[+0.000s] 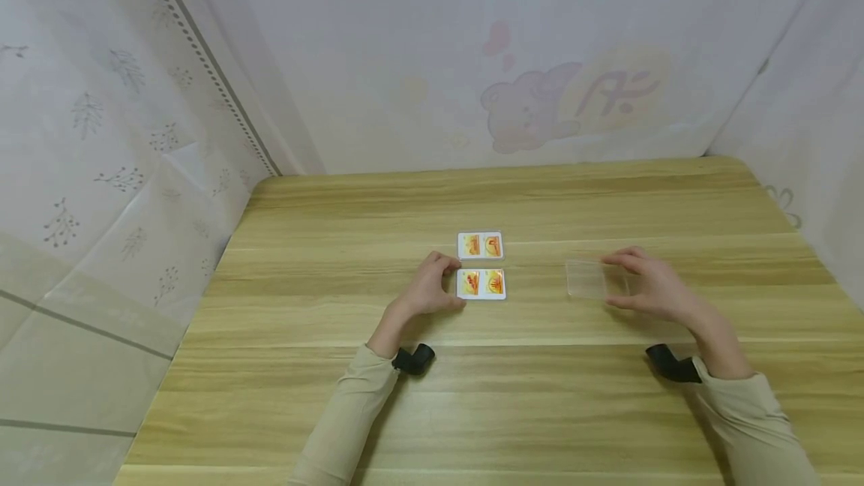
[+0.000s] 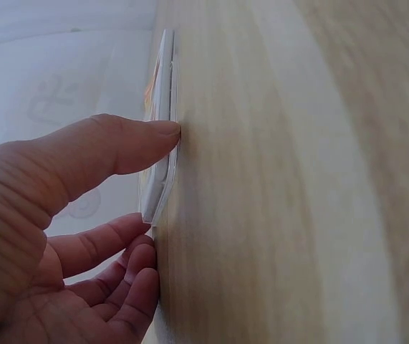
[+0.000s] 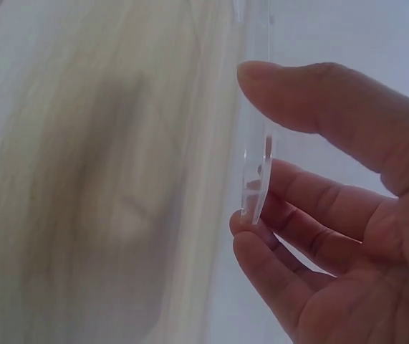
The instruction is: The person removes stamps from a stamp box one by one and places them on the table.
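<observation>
Two flat white cards in clear plastic cases, each with a pair of orange-and-yellow stamp-like pictures, lie one behind the other mid-table. My left hand (image 1: 427,288) holds the nearer cased card (image 1: 481,284) at its left end, thumb on the near edge and fingers at the far edge. Seen side-on in the left wrist view, this case (image 2: 162,93) lies along the tabletop. The farther cased card (image 1: 480,245) is untouched. To the right, my right hand (image 1: 653,289) pinches a clear plastic cover (image 1: 584,280) by its right end. In the right wrist view the cover (image 3: 256,172) is raised off the wood.
The wood-grain table (image 1: 540,411) has rounded back corners. Pale printed curtains (image 1: 378,58) hang behind it and on both sides. A black wrist mount (image 1: 415,359) sits below the left hand, and another black mount (image 1: 671,364) below the right.
</observation>
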`<action>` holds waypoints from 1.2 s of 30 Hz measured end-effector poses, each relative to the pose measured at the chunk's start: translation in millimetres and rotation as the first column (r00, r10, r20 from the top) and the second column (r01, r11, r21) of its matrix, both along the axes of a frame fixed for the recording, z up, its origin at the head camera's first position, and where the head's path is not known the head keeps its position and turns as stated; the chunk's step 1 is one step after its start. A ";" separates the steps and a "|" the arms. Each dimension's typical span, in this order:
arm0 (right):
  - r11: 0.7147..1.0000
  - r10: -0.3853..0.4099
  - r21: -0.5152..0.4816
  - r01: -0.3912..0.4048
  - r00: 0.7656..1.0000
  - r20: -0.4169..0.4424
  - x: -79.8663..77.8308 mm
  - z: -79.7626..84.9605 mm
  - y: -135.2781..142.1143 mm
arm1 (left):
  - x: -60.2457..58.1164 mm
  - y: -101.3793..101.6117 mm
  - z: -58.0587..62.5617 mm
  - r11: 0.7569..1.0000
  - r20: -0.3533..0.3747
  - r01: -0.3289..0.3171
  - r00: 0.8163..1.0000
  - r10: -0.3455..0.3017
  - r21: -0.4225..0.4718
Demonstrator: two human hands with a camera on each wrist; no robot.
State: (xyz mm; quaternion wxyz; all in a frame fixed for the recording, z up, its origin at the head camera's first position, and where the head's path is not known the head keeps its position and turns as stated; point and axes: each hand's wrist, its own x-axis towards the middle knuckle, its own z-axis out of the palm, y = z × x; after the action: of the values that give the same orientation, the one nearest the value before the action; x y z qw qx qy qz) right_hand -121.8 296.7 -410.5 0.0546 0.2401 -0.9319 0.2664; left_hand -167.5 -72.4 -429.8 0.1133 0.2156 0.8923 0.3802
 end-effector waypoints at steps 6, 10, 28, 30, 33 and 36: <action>1.000 0.006 0.018 -0.005 1.000 -0.022 -0.1 -3.5 7.3 | 0.3 0.3 0.0 1.000 -0.007 0.003 1.000 -0.003 0.002; 1.000 0.016 0.019 -0.016 0.999 -0.030 -0.3 -5.2 11.1 | 0.2 0.3 -0.1 1.000 -0.004 0.002 1.000 -0.002 0.002; 1.000 -0.010 0.015 0.011 0.999 -0.039 0.7 -17.4 34.8 | 0.9 0.9 0.4 1.000 0.002 -0.001 1.000 0.001 -0.004; 1.000 -0.014 0.015 0.014 0.999 -0.033 1.2 -17.4 37.0 | 1.0 1.1 0.8 1.000 0.003 -0.001 1.000 0.001 -0.005; 1.000 -0.014 0.015 0.014 1.000 -0.015 1.3 -17.8 40.8 | 1.8 0.8 1.5 1.000 0.004 0.001 1.000 -0.001 0.000; 1.000 -0.013 0.014 0.013 1.000 0.009 1.0 -19.3 45.2 | 2.3 0.8 2.2 1.000 0.009 0.002 1.000 -0.002 0.007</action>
State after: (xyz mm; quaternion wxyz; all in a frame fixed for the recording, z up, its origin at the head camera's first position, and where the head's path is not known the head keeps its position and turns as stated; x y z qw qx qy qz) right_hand -120.8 341.9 -429.7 0.0506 0.2331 -0.9356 0.2604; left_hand -165.2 -71.6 -427.6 0.1170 0.2153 0.8902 0.3840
